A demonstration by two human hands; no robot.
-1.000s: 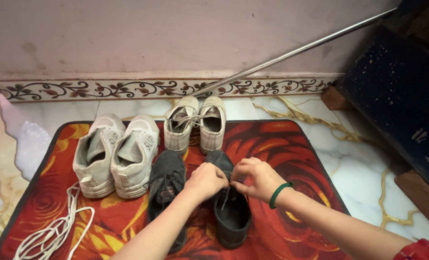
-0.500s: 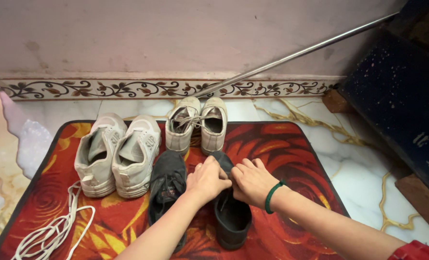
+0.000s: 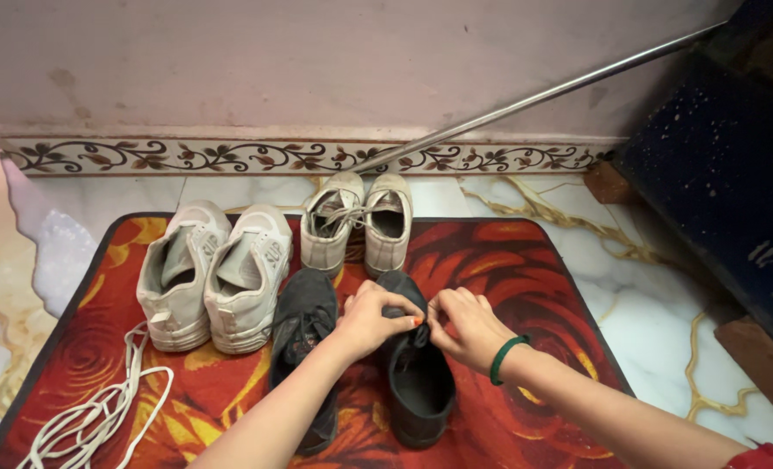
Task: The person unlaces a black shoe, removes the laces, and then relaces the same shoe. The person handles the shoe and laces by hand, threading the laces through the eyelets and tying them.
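Black, the right-hand shoe point(image 3: 417, 382) lay on the red mat point(image 3: 525, 260), its laces hidden under the pinching left hand point(image 3: 371, 319) and right hand point(image 3: 466, 326).

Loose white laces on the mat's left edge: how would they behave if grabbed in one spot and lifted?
The white laces lie in slack, overlapping loops on the red mat, so they are probably floppy and would dangle rather than hold shape. The loops cross each other, so they may snag or come up tangled together. They look thin, so likely very light and no risk of rolling.
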